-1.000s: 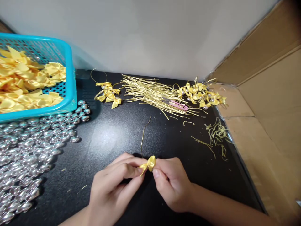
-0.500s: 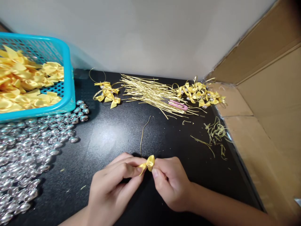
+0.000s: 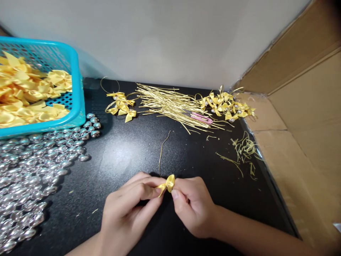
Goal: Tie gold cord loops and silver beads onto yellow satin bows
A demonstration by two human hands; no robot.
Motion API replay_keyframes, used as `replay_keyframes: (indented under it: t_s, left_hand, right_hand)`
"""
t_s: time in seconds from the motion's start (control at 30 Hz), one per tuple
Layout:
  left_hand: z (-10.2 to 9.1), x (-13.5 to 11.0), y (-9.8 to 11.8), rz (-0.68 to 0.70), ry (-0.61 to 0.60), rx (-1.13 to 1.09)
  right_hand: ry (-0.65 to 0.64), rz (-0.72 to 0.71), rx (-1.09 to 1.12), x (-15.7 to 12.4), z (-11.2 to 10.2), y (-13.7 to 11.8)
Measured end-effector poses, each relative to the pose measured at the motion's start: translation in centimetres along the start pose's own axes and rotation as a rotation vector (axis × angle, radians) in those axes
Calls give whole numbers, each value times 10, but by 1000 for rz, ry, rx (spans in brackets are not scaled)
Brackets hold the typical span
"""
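My left hand (image 3: 128, 209) and my right hand (image 3: 193, 208) meet near the front of the black table (image 3: 138, 153). Both pinch one small yellow satin bow (image 3: 167, 184) between thumb and fingers. A thin gold thread (image 3: 161, 153) rises from the bow and curves away from me over the table. Both hands are closed on the bow.
A turquoise basket (image 3: 76, 89) of yellow bows stands at the back left. Several silver beads (image 3: 32, 177) lie in a heap on the left. At the back lie gold threads (image 3: 173, 105), pink scissors (image 3: 201, 118), and finished bows (image 3: 121, 106) (image 3: 226, 105). Thread scraps (image 3: 245, 149) lie by a cardboard box (image 3: 301, 142).
Both hands with the bow have shifted slightly, with small finger movements on the bow. Nothing else has moved.
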State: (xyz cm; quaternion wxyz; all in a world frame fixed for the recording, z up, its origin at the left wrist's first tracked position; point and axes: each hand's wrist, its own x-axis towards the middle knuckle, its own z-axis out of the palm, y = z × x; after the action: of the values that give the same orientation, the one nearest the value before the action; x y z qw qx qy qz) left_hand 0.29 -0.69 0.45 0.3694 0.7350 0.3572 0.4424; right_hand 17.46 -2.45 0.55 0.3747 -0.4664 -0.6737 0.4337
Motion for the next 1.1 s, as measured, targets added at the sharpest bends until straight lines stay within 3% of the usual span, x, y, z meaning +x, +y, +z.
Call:
replay_keyframes:
  t_s: [1.1]
  left_hand:
    - [1, 0, -1, -15, 4, 1]
  right_hand:
    - [32, -26, -14, 1, 2, -1]
